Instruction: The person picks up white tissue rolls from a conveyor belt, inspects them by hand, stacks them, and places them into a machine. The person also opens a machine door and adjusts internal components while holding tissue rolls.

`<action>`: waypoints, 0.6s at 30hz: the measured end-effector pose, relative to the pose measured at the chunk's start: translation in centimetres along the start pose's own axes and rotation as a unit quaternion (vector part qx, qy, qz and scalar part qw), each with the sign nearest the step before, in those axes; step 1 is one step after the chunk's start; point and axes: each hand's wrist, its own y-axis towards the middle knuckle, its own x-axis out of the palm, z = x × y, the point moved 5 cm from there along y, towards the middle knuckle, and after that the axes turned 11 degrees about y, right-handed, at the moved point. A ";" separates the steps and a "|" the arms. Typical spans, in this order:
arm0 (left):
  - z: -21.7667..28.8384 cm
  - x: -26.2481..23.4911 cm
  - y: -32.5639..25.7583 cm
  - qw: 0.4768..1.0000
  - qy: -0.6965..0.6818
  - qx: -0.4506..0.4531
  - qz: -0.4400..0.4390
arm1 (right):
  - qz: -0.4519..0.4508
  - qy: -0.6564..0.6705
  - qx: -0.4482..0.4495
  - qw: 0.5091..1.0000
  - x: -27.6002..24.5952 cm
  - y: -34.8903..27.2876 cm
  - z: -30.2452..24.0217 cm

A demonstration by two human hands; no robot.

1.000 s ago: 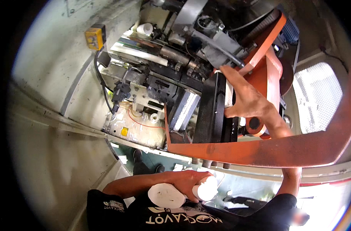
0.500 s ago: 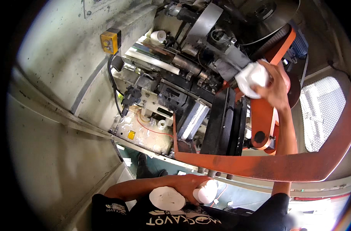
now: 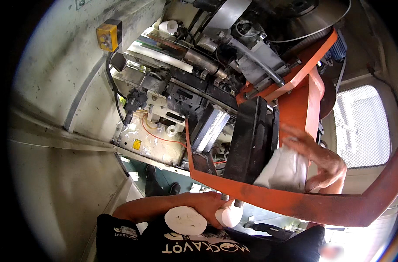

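Note:
My right hand (image 3: 323, 163) grips a crumpled white bundle (image 3: 284, 171), soft like tissue paper or cloth, thumb near its lower end and fingers blurred over its top. It is between the black block (image 3: 247, 139) and the orange machine arm (image 3: 295, 105), behind the orange guard bar (image 3: 290, 201). Close to my body, my left hand (image 3: 209, 206) is closed round a small white paper roll (image 3: 231, 214). A second, wider white roll (image 3: 186, 220) shows its round end between my left forearm and my chest.
A large dark blade disc (image 3: 290, 19) with a shiny edge sits at the far right. A long white roll (image 3: 159, 57) lies in the machine's trough. A yellow control box (image 3: 109, 36) hangs on the left wall. White scraps lie on the metal bed (image 3: 159, 150).
My right hand has brought the white bundle from the upper machine arm down toward me, behind the guard bar. A metal rod it covered now shows. My left hand still holds its roll.

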 end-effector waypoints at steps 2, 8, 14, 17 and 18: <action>0.1 -0.2 -0.1 1.000 -0.003 0.018 0.019 | -0.069 0.051 -0.067 0.994 0.2 0.1 0.2; 0.7 -1.1 -0.5 0.998 0.049 0.038 0.023 | -0.025 0.040 0.046 0.998 0.7 0.3 -0.2; 0.8 -1.6 0.2 0.995 -0.074 0.026 0.065 | 0.344 -0.036 0.087 0.934 -2.8 2.3 2.8; 1.3 -0.1 1.0 0.997 -0.014 -0.029 -0.074 | 0.393 -0.146 0.153 0.895 -6.2 3.3 4.4; 1.6 0.2 1.0 0.998 0.015 -0.021 -0.062 | 0.399 -0.184 0.140 0.887 -6.0 2.7 5.1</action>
